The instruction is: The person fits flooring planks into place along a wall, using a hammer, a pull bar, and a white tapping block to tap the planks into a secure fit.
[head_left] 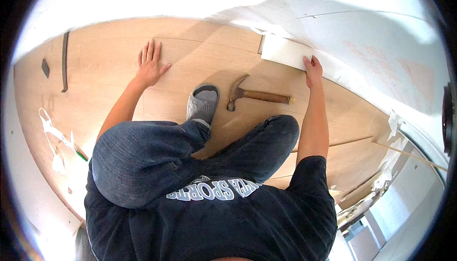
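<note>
My left hand (pixel 151 66) lies flat on the wood-look floor (pixel 200 42), fingers spread, holding nothing. At the wall's foot, my right hand (pixel 312 72) pinches the right end of a short, pale plank piece (pixel 284 53), thumb on top. That piece lies along the wall, and a narrow dark gap shows by its left end. A claw hammer (pixel 264 96) with a brown handle rests on the floor between my hands, closer to the right one. Its claw points away from me.
My slippered foot (pixel 203 103) is beside the hammer. At far left lie a flat dark bar (pixel 65 65), a small dark block (pixel 45 68) and white strips (pixel 50 125) near a green-tipped tool (pixel 80 154). The white wall (pixel 362 32) borders the floor; torn scraps (pixel 388 165) lie right.
</note>
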